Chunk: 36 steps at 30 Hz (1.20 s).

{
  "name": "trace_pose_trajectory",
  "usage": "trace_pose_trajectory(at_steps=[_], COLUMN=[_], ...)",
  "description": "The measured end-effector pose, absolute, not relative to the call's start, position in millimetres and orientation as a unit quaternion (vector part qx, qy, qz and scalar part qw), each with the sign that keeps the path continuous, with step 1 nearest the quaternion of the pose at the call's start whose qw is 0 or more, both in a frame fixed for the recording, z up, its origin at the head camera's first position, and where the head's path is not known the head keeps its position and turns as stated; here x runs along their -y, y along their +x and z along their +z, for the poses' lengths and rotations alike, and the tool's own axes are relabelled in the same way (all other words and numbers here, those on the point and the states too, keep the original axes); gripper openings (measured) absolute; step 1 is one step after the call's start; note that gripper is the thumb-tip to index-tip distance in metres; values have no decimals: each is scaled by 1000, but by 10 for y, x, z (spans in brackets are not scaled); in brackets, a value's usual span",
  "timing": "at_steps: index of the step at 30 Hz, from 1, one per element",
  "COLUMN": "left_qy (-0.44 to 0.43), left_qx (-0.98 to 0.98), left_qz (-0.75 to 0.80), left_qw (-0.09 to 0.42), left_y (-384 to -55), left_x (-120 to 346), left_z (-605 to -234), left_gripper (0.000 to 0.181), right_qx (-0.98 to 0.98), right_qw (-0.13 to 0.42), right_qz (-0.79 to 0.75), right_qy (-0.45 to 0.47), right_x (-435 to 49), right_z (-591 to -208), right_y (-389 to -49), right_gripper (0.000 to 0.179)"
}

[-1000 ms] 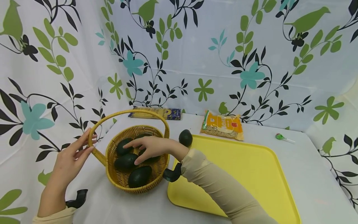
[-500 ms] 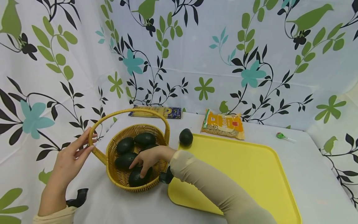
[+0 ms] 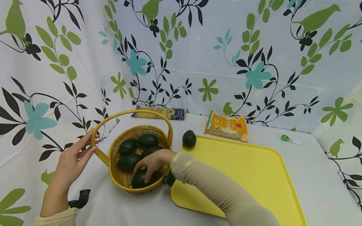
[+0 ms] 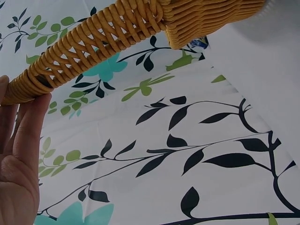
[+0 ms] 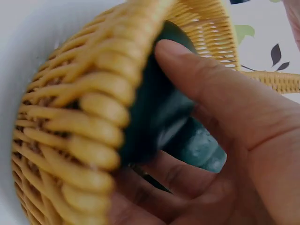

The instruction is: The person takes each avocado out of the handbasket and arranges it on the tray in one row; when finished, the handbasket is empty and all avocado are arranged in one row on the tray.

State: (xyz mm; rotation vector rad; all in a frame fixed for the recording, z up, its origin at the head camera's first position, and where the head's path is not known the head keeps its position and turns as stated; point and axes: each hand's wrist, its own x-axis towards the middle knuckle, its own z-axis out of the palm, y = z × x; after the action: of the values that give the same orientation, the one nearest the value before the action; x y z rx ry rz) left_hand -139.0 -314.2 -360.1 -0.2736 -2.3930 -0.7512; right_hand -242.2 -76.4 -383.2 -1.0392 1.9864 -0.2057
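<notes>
A yellow wicker basket [image 3: 112, 175] stands on the table with several dark green avocados [image 3: 128, 146] inside. My left hand [image 3: 69, 163] holds the left side of its arched handle [image 3: 103, 121]; in the left wrist view, the fingertips meet the woven handle [image 4: 89, 44]. Down in the basket, my right hand [image 3: 155, 161] grips the nearest avocado [image 3: 138, 180]. Seen from the right wrist, the thumb lies on top of this avocado [image 5: 157, 108] and the other fingers curl under it, close to the basket's rim. Another avocado [image 5: 201, 145] shows behind the hand.
A yellow tray [image 3: 240, 175] lies right of the basket, partly under my right sleeve. One avocado [image 3: 189, 139] sits by its far left corner. Behind are a long pasta pack [image 3: 158, 113] and an orange food bag [image 3: 227, 126]. A green lollipop [image 3: 286, 138] lies at the far right.
My right hand has moved from above the basket's middle toward its near side and closed round the nearest avocado. My left hand keeps its hold on the handle.
</notes>
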Motion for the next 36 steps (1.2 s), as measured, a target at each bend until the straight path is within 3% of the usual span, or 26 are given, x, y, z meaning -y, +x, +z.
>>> trace_pose_trajectory(at_steps=[7, 15, 22, 28, 36], left_qy=[-103, -111, -104, -94, -85], left_qx=[904, 898, 903, 907, 912], left_qz=[-286, -286, -279, -278, -277], left_qw=[300, 315, 311, 301, 291], left_y=[-1391, -1385, -1370, -1367, -1355], left_x=[3143, 3142, 3147, 3150, 3161], left_z=[-3625, -3648, -3633, -3605, -3600], left_gripper=[74, 74, 73, 71, 71], right_qx=[-800, -818, -819, -823, -832], right_qw=[422, 430, 430, 410, 403], right_qz=[-64, -94, -72, -68, -23], right_qy=[-422, -370, -374, -386, -381], right_x=[783, 858, 874, 867, 870], right_z=[-3849, -3846, -3808, -3760, -3772], right_y=[-2423, -2328, -2323, -2336, -2292], right_gripper=[57, 38, 41, 23, 41])
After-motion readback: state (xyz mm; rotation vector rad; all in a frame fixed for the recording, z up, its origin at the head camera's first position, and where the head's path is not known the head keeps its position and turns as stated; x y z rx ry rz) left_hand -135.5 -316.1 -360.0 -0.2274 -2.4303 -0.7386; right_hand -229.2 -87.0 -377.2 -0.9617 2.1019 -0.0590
